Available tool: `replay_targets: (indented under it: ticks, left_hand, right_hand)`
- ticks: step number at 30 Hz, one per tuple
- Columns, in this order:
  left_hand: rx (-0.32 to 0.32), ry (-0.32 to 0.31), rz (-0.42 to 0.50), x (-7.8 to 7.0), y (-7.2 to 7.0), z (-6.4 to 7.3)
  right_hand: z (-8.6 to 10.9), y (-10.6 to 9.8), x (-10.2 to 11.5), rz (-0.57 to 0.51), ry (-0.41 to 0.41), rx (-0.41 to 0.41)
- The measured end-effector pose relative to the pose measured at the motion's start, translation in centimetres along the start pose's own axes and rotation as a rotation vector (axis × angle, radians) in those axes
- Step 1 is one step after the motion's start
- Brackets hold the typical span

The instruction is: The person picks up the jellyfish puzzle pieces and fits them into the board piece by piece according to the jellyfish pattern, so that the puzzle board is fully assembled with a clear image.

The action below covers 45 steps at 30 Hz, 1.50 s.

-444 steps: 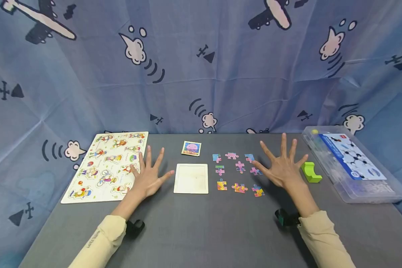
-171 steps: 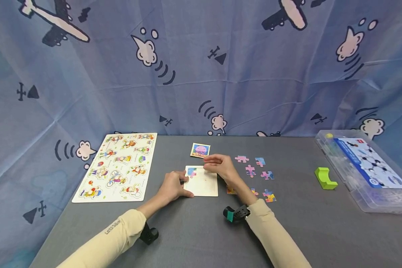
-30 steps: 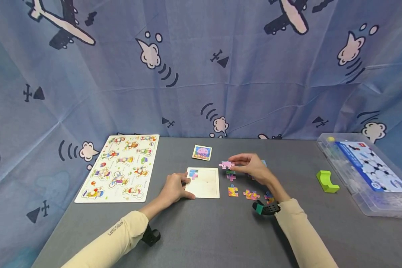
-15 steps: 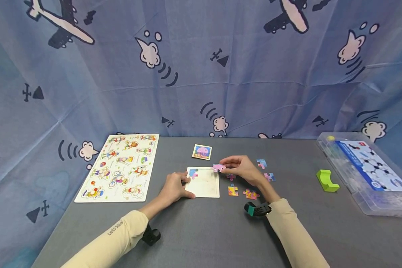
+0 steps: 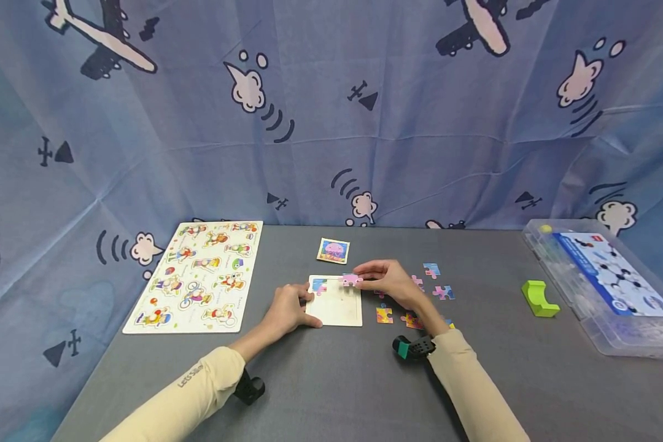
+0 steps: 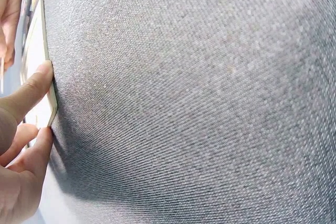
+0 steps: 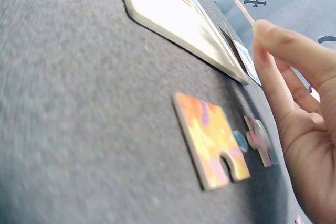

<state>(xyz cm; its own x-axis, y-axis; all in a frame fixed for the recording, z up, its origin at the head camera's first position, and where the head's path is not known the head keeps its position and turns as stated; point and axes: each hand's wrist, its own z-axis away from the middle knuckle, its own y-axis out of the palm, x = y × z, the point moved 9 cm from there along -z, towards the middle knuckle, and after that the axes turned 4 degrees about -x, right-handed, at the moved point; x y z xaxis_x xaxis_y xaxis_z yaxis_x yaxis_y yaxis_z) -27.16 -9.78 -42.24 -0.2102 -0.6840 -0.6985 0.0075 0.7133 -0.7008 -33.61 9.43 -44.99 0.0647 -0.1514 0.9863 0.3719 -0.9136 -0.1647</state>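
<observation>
My right hand (image 5: 389,283) pinches a pink jigsaw piece (image 5: 350,280) between thumb and fingertips, above the upper right of a white square puzzle tray (image 5: 337,310). In the right wrist view the pinched piece (image 7: 244,12) shows edge-on, lifted clear of the tray. My left hand (image 5: 287,310) holds the tray by its left side, thumb near the lower left corner and fingers along the edge. One blue-and-pink piece (image 5: 319,286) lies in the tray's upper left corner. Several loose pieces, among them a yellow-orange piece (image 5: 384,315), lie right of the tray, some partly hidden by my right hand.
Behind the tray lies a small picture card (image 5: 333,251) with a pink figure. A large illustrated board (image 5: 199,276) is at the left. To the right are a green curved block (image 5: 540,299) and a clear plastic case (image 5: 602,288). A blue printed curtain (image 5: 331,123) hangs behind.
My right hand took up the pink piece from the loose ones and has carried it left over the tray. The blue-and-pink piece came into the tray earlier. My left hand stays at the tray.
</observation>
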Motion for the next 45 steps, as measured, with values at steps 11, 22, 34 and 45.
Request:
replay_targets:
  ticks: [11, 22, 34, 45]
  left_hand:
    - [-0.001, 0.024, -0.005, 0.0, 0.1, -0.1]
    - [-0.004, 0.048, 0.002, -0.1, 0.2, -0.2]
    - [0.009, 0.044, 0.005, -0.2, 0.1, -0.3]
    - [0.005, 0.027, 0.009, -0.1, 0.0, -0.1]
  right_hand:
    - [-0.5, 1.2, 0.2, 0.053, -0.013, -0.012]
    - [-0.8, 2.4, 1.3, 0.183, -0.074, -0.038]
    - [-1.3, 3.0, 2.0, 0.263, -0.119, -0.097]
    - [-1.3, 3.6, 2.5, 0.450, -0.169, -0.132]
